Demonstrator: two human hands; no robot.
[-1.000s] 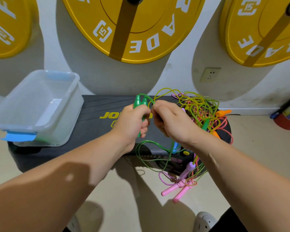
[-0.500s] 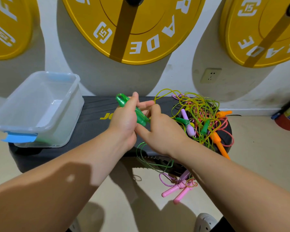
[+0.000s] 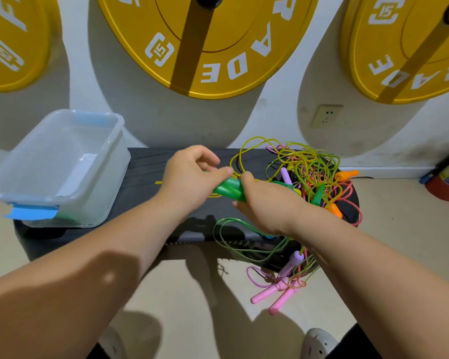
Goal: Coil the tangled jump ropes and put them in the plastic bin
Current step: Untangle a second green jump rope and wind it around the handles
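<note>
A: Far left, we log the plastic bin (image 3: pixel 106 187). It is clear with blue clips, has no lid on, and stands on the left end of the black table (image 3: pixel 145 174).

B: Agreed. Moving right, we have the left hand (image 3: pixel 189 174) over the middle of the table. Its fingers (image 3: pixel 205 155) are curled in, and the thumb tip presses on the near end of the green handles (image 3: pixel 228 189).

A: We note two green handles side by side, tilted and lifted clear of the table between both hands. The right hand (image 3: pixel 265 203) takes their other end, closed round them with the thumb on top.

B: Under the hands, the green rope (image 3: pixel 233 237) hangs in several loose loops over the front edge of the table.

A: Further right is the tangle of ropes (image 3: pixel 309 172), heaped on the table's right end. We count yellow-green, pink and red cords, with purple, green and orange handles poking out.

B: Part of it spills off the front. The pink handles (image 3: pixel 278 294) hang low by the floor (image 3: pixel 166 294). We cannot tell whether they touch it.

A: Behind it all, large yellow plates (image 3: pixel 205 47) hang on the wall. There is a wall socket (image 3: pixel 325 116) above the tangle.
</note>
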